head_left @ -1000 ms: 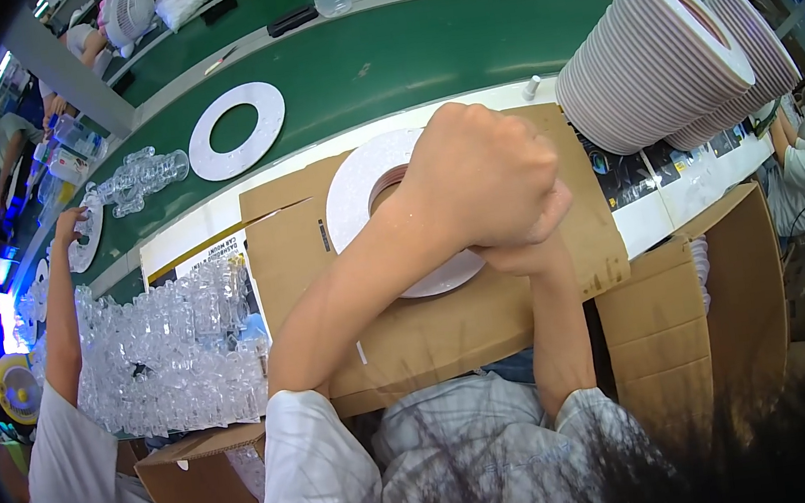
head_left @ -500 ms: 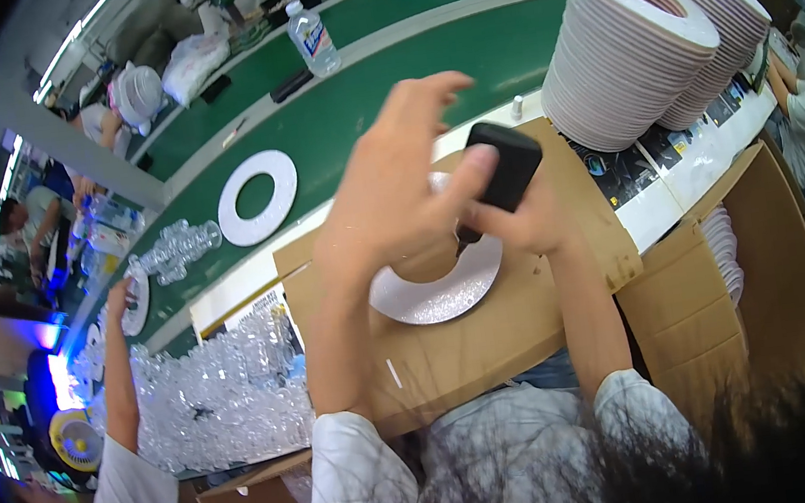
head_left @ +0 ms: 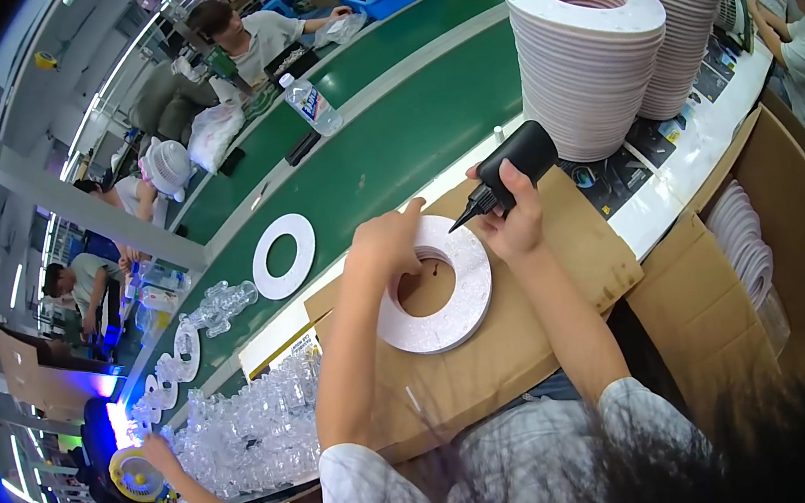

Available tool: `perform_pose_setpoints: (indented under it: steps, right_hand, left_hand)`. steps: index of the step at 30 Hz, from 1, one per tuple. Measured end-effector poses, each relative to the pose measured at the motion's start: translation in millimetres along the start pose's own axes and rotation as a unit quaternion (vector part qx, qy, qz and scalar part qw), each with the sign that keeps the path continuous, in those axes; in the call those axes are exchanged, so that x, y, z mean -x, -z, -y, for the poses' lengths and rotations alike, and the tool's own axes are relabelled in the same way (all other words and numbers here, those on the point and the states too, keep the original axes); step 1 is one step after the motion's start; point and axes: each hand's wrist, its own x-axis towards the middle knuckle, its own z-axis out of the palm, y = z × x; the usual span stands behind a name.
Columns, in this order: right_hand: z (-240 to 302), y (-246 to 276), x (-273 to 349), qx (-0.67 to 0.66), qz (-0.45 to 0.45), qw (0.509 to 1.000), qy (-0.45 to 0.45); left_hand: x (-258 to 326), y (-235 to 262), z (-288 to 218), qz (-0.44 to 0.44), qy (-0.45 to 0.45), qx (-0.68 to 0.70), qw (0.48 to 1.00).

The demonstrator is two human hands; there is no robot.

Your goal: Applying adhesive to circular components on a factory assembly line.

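Glue work looks only begun: the white foam ring point(head_left: 435, 288) lies flat on the cardboard sheet point(head_left: 494, 341) at the centre of the frame, and no glue line is visible on it. The left hand point(head_left: 386, 243) presses the ring's upper left edge with bent fingers. The right hand point(head_left: 516, 220) grasps a black squeeze bottle point(head_left: 512, 163), nozzle pointing down-left just above the ring. Tall ring stacks point(head_left: 589, 53) stand at the upper right on the bench point(head_left: 684, 172).

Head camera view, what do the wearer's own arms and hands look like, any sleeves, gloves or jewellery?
Both hands are bare: the left hand and right hand wear no gloves, and no rings or watch show. The forearms are uncovered up to short sleeves of a pale, whitish shirt.
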Motion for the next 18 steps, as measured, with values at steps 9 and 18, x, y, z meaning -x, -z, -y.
perform_pose_setpoints:
  steps: [9,18]
  right_hand:
    - [8,-1,0,-0.017,-0.016,1.000,-0.013]
    - [6,5,0,-0.049,-0.018,0.998,-0.040]
  left_hand:
    - [11,-17,6,-0.051,0.103,0.040,0.993]
    - [-18,-2,21,-0.060,0.057,0.043,0.996]
